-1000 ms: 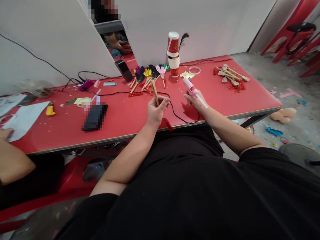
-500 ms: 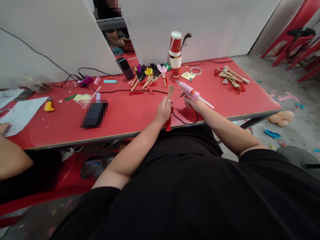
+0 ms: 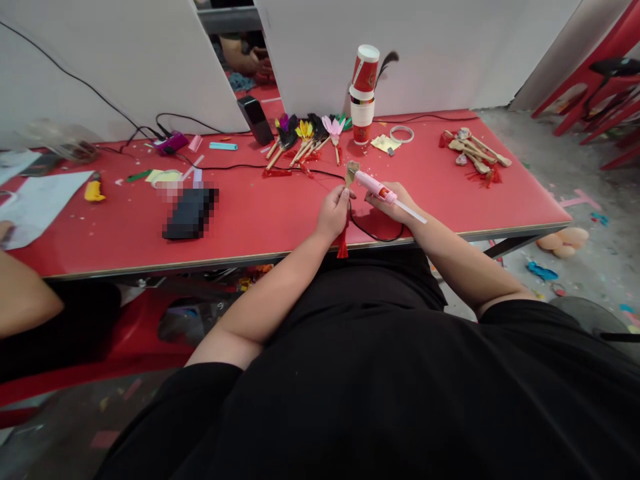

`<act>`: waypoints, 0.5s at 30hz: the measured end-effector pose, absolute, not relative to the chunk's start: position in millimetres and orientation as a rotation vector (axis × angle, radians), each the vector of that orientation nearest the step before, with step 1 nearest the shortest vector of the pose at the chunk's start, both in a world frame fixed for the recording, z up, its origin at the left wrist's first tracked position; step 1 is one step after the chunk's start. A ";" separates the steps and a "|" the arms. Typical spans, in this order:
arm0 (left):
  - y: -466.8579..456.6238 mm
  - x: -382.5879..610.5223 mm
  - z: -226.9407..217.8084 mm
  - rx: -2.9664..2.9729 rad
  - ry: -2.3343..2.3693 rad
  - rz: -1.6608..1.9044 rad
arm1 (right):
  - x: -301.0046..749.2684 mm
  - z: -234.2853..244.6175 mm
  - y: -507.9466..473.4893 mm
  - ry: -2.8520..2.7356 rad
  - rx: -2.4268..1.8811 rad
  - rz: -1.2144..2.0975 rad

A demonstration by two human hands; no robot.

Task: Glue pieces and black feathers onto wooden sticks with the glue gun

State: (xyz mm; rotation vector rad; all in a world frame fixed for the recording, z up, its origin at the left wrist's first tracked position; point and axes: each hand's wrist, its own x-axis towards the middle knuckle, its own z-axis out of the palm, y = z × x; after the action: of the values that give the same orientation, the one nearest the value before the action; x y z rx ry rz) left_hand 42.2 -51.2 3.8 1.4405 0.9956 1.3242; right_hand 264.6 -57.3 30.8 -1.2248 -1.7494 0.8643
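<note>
My left hand (image 3: 332, 212) is closed around a small wooden spoon (image 3: 352, 172), held upright with its bowl up and a red tassel (image 3: 343, 245) hanging below my fist. My right hand (image 3: 396, 205) grips a pink glue gun (image 3: 376, 187), whose nozzle touches the spoon's bowl. A white glue stick pokes out of the gun's back end. The gun's black cord (image 3: 373, 235) loops on the red table (image 3: 280, 217) between my hands.
Feathered wooden spoons (image 3: 305, 137) lie at the table's back by stacked paper cups (image 3: 362, 93). A pile of plain spoons with tassels (image 3: 473, 155) sits back right. A tape ring (image 3: 402, 134), a black object (image 3: 191, 212), a yellow cutter (image 3: 93, 192) and paper lie about. Another person's arm (image 3: 20, 300) is at left.
My left hand turned the spoon upright and brought it right. The glue gun swung left until its nozzle met the spoon's bowl.
</note>
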 end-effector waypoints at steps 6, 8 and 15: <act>-52.2 38.3 2.9 1.460 1.030 1.263 | 270.3 28.3 -57.4 -1.798 -1.238 0.883; -52.4 37.6 1.9 1.491 1.050 1.267 | 270.8 25.5 -55.1 -1.804 -1.293 0.842; -54.6 34.7 -0.9 1.655 1.165 1.284 | 276.6 17.0 -43.0 -1.785 -1.390 0.689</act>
State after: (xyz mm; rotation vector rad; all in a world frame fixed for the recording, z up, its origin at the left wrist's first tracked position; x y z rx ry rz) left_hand 34.7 -54.6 -0.9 1.6547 1.1648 1.2842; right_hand 276.6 -43.0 17.0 -1.3901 -1.7852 0.6891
